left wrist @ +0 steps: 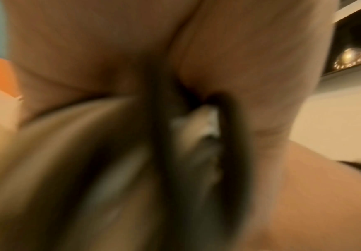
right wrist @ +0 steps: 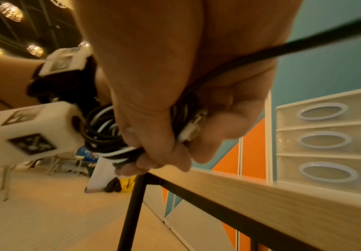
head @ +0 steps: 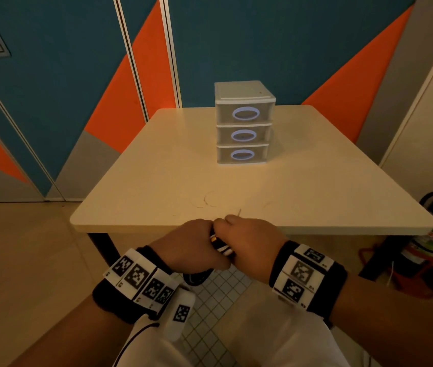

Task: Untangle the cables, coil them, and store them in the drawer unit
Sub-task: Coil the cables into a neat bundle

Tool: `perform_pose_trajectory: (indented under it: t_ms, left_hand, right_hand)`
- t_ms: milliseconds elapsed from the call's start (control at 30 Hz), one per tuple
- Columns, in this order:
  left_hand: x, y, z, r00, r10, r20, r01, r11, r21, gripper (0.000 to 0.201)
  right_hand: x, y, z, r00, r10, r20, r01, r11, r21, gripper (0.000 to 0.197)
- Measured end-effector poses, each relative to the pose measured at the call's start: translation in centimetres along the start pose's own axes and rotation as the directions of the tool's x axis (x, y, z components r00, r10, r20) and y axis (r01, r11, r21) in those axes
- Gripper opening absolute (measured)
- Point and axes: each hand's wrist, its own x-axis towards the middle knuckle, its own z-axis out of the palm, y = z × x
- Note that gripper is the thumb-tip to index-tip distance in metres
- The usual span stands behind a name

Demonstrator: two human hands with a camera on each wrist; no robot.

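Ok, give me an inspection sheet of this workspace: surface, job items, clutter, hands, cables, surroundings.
Surface: cream table with faint scuff marks near its front edge.
Job's things: white three-drawer unit standing at the table's far side, all three drawers closed; bundle of black and white cables held in front of the table's near edge.
Clutter: nothing seen on the table.
Grippers: left hand and right hand both grip the cable bundle, knuckles close together.
Cables: looped in a coil; one black strand runs out past the right hand.
Surroundings: teal, orange and grey wall panels; red fire extinguisher on the floor at right.
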Motion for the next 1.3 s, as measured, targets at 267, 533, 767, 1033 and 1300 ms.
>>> perform_pose_trajectory:
  t_ms: [267,533,767,1033,1300]
  left_hand:
    - [-0.3,-0.5,-1.1,0.976,0.002,-0.220,-0.060,0.964,-0.258,0.019]
    - [0.7,-0.7,0.5,0.903,-0.176,-0.393,-0.142,0.739,-0.659,0.024]
    - [0.5,-1.3,0.6,0.799,-0.274,-0.535,-0.262,0.642,-0.721,0.013]
    - [-0.3,-0.4,1.3,0.876,-0.011,-0.483,-0.333,0.711,-0.619,0.028]
    - [0.1,-0.1,2.3,0.807,0.024,-0.590,-0.436,0.698,-0.568,0.034]
  right_hand:
    - [-0.9,3.8,-0.7,0.967,-0.001,-0.256,0.094,0.931,0.352,0.091]
    - [-0.6,2.4,0.2,0.899,0.413,-0.144,-0.162,0.621,0.767,0.036]
    - [-1.4,2.7,-0.2,0.947,0.312,0.072,-0.171,0.303,0.937,0.030]
    - [-0.8,2.3,-1.9,0.877,0.481,-0.017,-0.037,0.103,0.994,0.018]
    - [0.3,1.0,-0.3,0.802,0.566,-0.194,0.057,0.250,0.967,0.010]
